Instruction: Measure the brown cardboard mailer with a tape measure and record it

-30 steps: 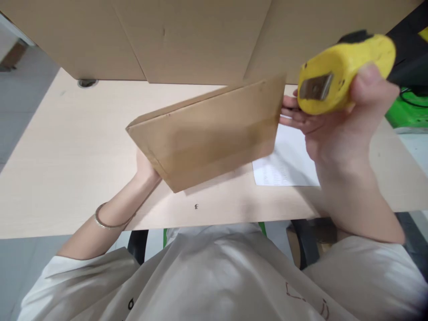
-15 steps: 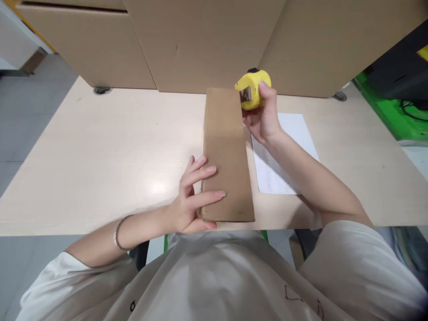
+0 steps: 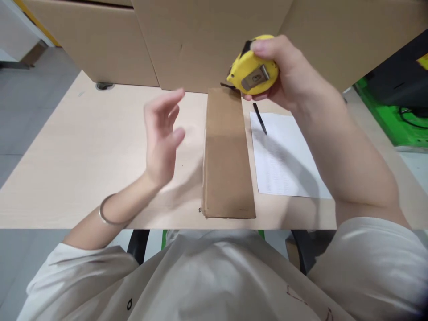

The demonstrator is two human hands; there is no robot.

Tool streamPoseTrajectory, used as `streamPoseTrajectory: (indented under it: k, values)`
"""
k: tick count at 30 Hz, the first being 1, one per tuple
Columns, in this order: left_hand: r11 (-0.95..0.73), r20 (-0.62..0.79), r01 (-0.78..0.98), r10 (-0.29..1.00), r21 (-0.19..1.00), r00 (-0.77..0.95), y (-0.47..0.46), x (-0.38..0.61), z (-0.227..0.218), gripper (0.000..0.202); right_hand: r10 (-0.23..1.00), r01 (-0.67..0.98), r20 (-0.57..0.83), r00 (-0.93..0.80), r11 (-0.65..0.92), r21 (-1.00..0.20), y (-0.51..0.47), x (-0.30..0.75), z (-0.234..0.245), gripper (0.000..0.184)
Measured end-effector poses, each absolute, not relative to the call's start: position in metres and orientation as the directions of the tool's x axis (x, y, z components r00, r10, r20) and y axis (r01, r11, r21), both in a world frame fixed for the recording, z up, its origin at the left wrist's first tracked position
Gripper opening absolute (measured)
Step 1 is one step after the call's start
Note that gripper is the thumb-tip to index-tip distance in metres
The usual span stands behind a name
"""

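Count: one yellow tape measure (image 3: 247, 62), one slim cardboard box (image 3: 227, 156), one black pen (image 3: 260, 118), one printed sheet (image 3: 270, 174), two hands. All text on the sheet too small to read.

Box: flat on the pale wooden counter (image 3: 100, 178), directly in front of the person. Long axis runs from the near edge of the counter away toward the large cardboard panels (image 3: 214, 40) standing at the back; its near end lies just short of the counter's edge.

Tape measure: held up over the far right corner of the box, tilted, metal belt clip (image 3: 256, 78) toward the camera, mouth end pointing left and slightly down. A short dark strip (image 3: 228, 85) shows beside the mouth end, over the box's far end; blurred, contact with the box cannot be told.

Right hand (image 3: 287, 71): wrapped around the tape measure, thumb along the top by its black button, fingers curled beneath.

Left hand (image 3: 162, 142): holding nothing, raised above the counter left of the box and apart from it. Fingers half bent, thumb well separated, palm turned toward the box; somewhat blurred. Thin bracelet (image 3: 104, 218) on that wrist.

Sheet: to the right of the box, a narrow gap between. Pen lies slanted across its far left corner, lower end on the paper, upper end beyond the paper's edge.
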State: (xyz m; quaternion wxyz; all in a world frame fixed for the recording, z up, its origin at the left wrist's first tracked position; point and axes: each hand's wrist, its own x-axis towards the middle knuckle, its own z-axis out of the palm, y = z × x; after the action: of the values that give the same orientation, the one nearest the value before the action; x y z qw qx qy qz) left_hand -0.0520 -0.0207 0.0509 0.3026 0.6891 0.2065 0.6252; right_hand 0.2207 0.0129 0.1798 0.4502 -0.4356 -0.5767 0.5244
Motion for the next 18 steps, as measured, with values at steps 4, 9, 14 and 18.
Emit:
streamPoseTrajectory:
  k: [4,9,14,18]
  values:
    - [-0.474,0.496,-0.155,0.851,0.867,0.173,0.049,-0.034,0.046,0.074,0.941,0.197,0.089,-0.328,0.16,-0.967,0.02,0.193,0.203,0.021]
    - [-0.41,0.462,-0.243,0.859,0.879,0.222,0.065,0.006,0.033,0.073,0.931,0.45,-0.007,-0.366,0.17,-0.877,0.026,0.175,0.215,0.024]
    - [-0.481,0.529,-0.262,0.834,0.836,0.158,0.053,0.016,0.03,0.07,0.934,0.599,-0.049,-0.353,0.185,-0.779,0.032,0.178,0.22,0.029]
    - [-0.526,0.566,-0.249,0.813,0.814,0.135,0.05,0.023,0.033,0.061,0.942,0.631,-0.092,-0.323,0.142,-0.763,0.035,0.186,0.221,0.033]
